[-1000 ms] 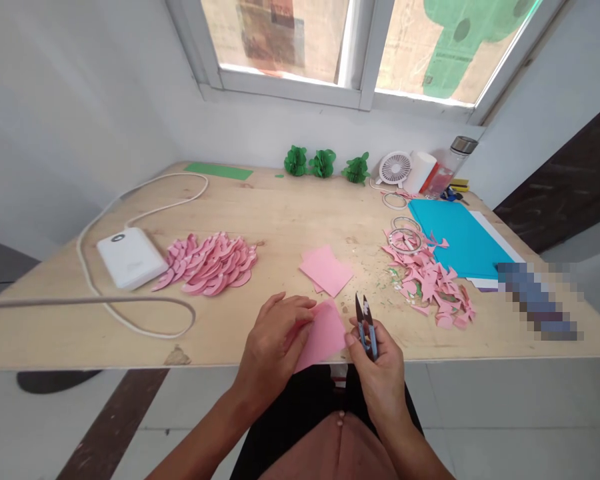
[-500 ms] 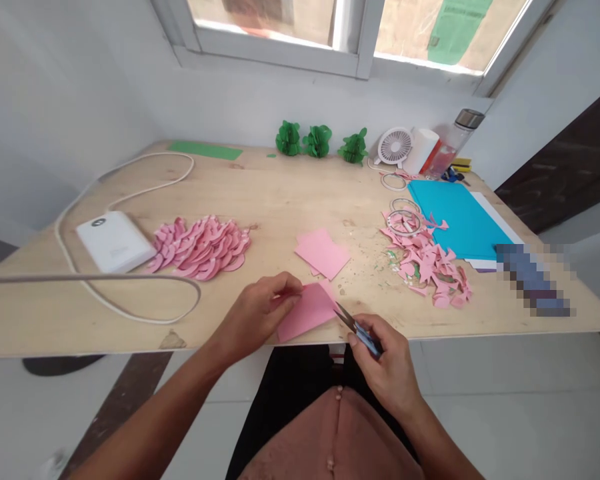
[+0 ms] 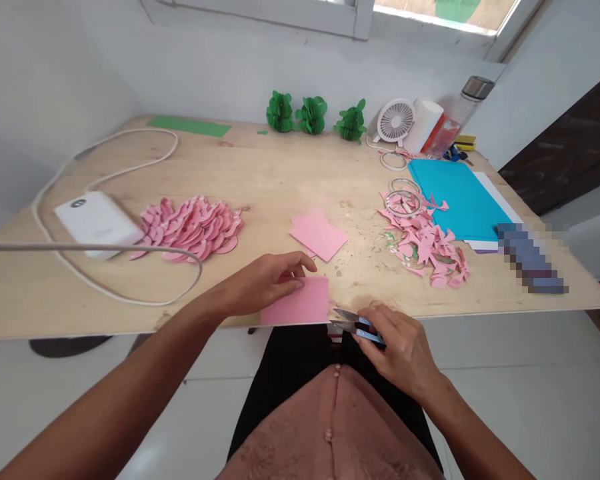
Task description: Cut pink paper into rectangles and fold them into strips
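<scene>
A flat pink sheet of paper (image 3: 300, 303) lies at the front edge of the table, with my left hand (image 3: 270, 283) at its upper edge. The thumb rests on the paper and the fingers bend over it, the index finger raised. Just right of the sheet, my right hand (image 3: 397, 343) grips a pair of blue-handled thread snips (image 3: 363, 327). Their blades are spread and point left, apart from the paper. Beyond the sheet lie some smaller pink paper pieces (image 3: 319, 235), overlapping one another.
Stacked pink cut-outs (image 3: 195, 227) lie left, beside a white power bank (image 3: 97, 223) and its looping cable (image 3: 125, 293). Pink scraps (image 3: 425, 243) and tape rings (image 3: 403, 203) are right, near blue sheets (image 3: 460, 200). Green paper shapes (image 3: 311, 115) and a fan (image 3: 396, 121) stand at the back.
The pink sheet went from raised and tilted to flat at the table edge. The snips moved off its right corner and their blades spread wider. The view tipped downward.
</scene>
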Motion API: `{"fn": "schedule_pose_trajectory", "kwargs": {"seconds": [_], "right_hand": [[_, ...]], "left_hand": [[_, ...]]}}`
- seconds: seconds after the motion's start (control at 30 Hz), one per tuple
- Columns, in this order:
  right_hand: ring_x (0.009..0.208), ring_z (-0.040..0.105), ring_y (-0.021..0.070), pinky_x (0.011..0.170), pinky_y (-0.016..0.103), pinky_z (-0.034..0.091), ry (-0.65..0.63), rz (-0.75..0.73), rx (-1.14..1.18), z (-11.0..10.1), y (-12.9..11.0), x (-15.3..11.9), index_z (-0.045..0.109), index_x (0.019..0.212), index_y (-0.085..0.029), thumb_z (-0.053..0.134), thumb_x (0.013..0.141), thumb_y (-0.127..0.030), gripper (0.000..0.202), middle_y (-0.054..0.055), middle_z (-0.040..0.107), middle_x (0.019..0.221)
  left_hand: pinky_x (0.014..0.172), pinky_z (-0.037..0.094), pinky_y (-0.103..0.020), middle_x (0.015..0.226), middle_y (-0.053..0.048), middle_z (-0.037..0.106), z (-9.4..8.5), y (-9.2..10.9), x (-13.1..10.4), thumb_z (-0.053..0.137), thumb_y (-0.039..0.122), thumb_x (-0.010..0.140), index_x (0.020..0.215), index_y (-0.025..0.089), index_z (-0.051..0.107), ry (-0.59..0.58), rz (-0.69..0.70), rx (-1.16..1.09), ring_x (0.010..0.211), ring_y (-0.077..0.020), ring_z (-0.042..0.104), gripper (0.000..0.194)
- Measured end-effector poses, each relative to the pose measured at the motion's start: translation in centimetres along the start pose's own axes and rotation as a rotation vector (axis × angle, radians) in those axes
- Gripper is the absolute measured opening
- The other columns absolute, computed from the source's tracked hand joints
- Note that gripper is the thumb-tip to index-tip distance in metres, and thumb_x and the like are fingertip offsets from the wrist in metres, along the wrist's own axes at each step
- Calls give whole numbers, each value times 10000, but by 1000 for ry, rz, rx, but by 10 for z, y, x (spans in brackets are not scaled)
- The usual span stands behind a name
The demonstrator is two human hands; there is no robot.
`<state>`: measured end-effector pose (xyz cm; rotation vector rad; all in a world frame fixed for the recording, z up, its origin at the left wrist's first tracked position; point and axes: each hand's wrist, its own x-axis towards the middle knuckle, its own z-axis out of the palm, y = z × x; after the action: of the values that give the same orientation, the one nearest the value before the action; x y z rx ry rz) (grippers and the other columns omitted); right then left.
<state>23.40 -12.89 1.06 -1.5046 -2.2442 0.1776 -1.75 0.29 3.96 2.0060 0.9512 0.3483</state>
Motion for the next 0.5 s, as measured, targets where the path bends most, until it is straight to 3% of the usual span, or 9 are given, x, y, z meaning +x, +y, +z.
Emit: {"fn": "schedule_pose_trajectory", "kwargs": {"seconds": [0.27,0.5], "right_hand": [[700,604,193,641,297,426,-2,-79,-61,4,-2,-6,581,1083,-147,559,910,-364,278,64,657,828],[639,560,177,600,289,366,39,-128,-124,10,-5,-6,566,1079,-161,547,919,-363,258,39,639,792]], "left_hand": [[667,454,-247,858,-16,663,-4,-2,2,510,401,860,1003,222,644,-90,-49,-96,788,-171,617,265],[640,426,-233,820,1,625,-1,3,5,489,366,874,1050,222,621,-124,-39,-14,735,-140,574,263]]}}
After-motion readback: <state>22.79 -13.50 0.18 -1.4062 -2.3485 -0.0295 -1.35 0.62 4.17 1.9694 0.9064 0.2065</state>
